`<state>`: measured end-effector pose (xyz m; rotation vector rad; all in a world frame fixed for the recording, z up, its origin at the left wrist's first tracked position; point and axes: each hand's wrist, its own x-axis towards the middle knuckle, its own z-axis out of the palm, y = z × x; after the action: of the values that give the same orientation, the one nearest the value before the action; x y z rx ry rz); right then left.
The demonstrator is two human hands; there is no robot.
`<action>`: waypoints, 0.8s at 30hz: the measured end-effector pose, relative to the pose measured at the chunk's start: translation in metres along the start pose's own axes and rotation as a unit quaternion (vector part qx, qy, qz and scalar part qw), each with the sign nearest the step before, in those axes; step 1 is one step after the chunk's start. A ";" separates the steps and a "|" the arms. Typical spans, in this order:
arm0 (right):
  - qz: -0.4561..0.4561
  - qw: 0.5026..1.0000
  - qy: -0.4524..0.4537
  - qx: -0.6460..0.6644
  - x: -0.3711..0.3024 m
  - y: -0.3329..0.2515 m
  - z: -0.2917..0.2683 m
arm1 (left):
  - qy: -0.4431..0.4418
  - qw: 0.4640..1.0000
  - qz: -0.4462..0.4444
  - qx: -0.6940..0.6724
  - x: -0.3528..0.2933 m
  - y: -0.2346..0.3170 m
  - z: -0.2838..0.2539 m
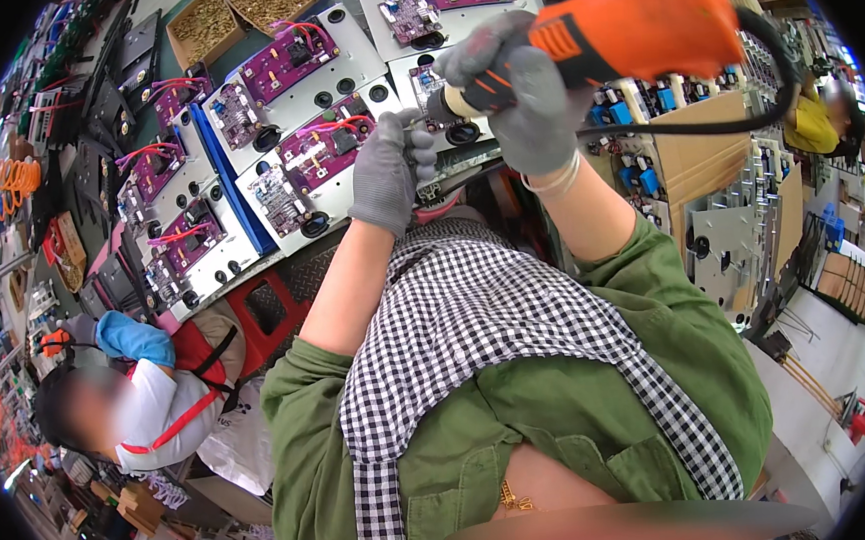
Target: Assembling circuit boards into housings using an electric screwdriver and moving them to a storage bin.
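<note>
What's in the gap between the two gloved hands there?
In the head view, between the left hand and the right hand holding the orange power screwdriver, only the metal plate shows.

Two gloved hands were up at the bench: the left hand [389, 173] and the right hand [520, 93], both in grey. One orange power screwdriver [636, 25] was there, with one black cable [743, 118] trailing off it. Two open boxes of brass screws [203, 23] sat at the far edge. Purple circuit boards [292, 57] on metal plates [281, 105]: I counted about nine, though the far ones blurred together. One co-worker [146, 400] sat to the left.
</note>
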<state>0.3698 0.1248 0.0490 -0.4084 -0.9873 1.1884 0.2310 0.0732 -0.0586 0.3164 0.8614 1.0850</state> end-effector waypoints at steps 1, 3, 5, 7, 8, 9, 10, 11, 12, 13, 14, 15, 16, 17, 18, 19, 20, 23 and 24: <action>0.017 0.998 0.013 -0.064 0.004 0.008 -0.003 | 0.051 0.999 -0.011 -0.013 0.004 -0.001 0.004; 0.003 0.982 0.002 -0.190 0.015 0.027 -0.014 | 0.075 0.997 -0.006 0.001 0.001 -0.005 0.002; 0.032 0.985 0.015 -0.169 0.025 0.051 -0.028 | 0.028 0.999 -0.018 -0.014 -0.005 -0.004 0.000; 0.062 0.990 0.024 -0.128 0.030 0.061 -0.031 | -0.007 0.999 -0.036 -0.026 -0.013 -0.003 0.001; 0.015 0.982 0.011 -0.189 0.034 0.064 -0.033 | -0.004 0.999 -0.035 -0.027 -0.015 -0.002 0.004; -0.031 0.968 -0.003 -0.248 0.036 0.066 -0.033 | 0.027 0.999 -0.035 -0.028 -0.015 -0.002 0.006; -0.030 0.969 -0.005 -0.247 0.036 0.068 -0.032 | 0.058 0.997 -0.035 -0.029 -0.016 -0.002 0.006; -0.004 0.966 0.017 -0.256 0.036 0.070 -0.030 | 0.060 0.997 -0.034 -0.030 -0.016 -0.002 0.003; 0.021 0.963 0.039 -0.266 0.036 0.072 -0.029 | 0.062 0.997 -0.033 -0.042 -0.015 -0.002 0.000; -0.005 0.973 0.019 -0.229 0.038 0.073 -0.029 | 0.064 0.996 -0.031 -0.054 -0.014 -0.002 -0.003; -0.005 0.973 0.017 -0.229 0.038 0.073 -0.031 | 0.065 0.996 -0.030 -0.055 -0.014 -0.002 -0.004; -0.015 0.971 -0.002 -0.240 0.037 0.073 -0.033 | 0.058 0.996 -0.040 -0.051 -0.015 -0.002 -0.005; -0.025 0.967 -0.021 -0.252 0.036 0.074 -0.035 | 0.050 0.996 -0.050 -0.046 -0.016 -0.001 -0.006; -0.026 0.967 -0.023 -0.251 0.036 0.077 -0.034 | 0.050 0.996 -0.049 -0.047 -0.015 -0.001 -0.009; -0.031 0.968 -0.043 -0.246 0.036 0.080 -0.032 | 0.026 0.997 -0.040 -0.052 -0.015 -0.001 -0.011; -0.036 0.968 -0.063 -0.241 0.036 0.082 -0.030 | 0.002 0.998 -0.031 -0.057 -0.015 -0.001 -0.012; -0.037 0.968 -0.064 -0.241 0.034 0.082 -0.028 | 0.001 0.998 -0.029 -0.058 -0.015 -0.001 -0.011; 0.031 0.966 -0.035 -0.255 0.030 0.080 -0.027 | 0.107 0.993 -0.003 0.048 -0.020 0.007 0.003; 0.030 0.966 -0.035 -0.255 0.032 0.079 -0.027 | 0.120 0.990 -0.002 0.071 -0.020 0.010 0.003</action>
<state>0.3470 0.1880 -0.0098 -0.8110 -1.3537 0.9964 0.2229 0.0610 -0.0416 0.3059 1.1559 1.0733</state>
